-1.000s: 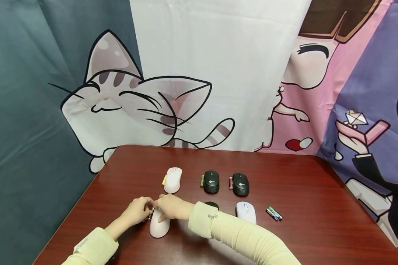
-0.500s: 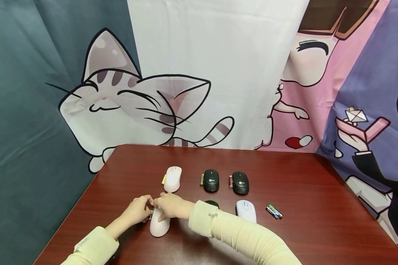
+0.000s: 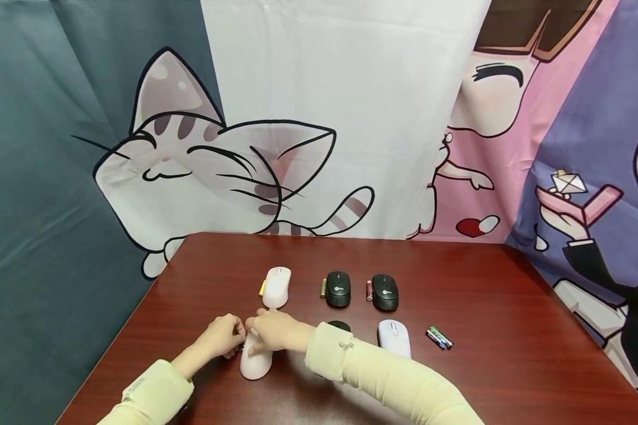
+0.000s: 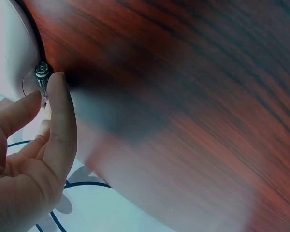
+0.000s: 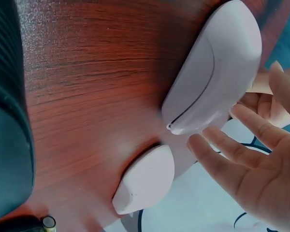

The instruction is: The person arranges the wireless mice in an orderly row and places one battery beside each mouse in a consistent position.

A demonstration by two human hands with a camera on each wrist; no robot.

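A white computer mouse (image 3: 256,363) stands near the front left of the table. My left hand (image 3: 220,337) is at its left side. In the left wrist view, the thumb and index finger pinch a small dark battery (image 4: 42,72) upright beside the mouse's edge; its lower part is hidden by the fingers. My right hand (image 3: 276,329) reaches over the front end of that mouse. From the right wrist view, its fingers (image 5: 222,169) are mostly straight and spread close to the mouse; whether they touch it is unclear.
Behind stands another white mouse (image 3: 277,288) with yellow batteries beside it. Two black mice, one (image 3: 338,289) and another (image 3: 385,293), have batteries alongside. A pale mouse (image 3: 394,339) and loose batteries (image 3: 439,337) lie right. My sleeve partly covers a further black mouse (image 3: 340,325).
The left fingers have shifted slightly at the mouse's left side, and less of the battery shows in the head view. The right hand and the mouse stay almost where they were.
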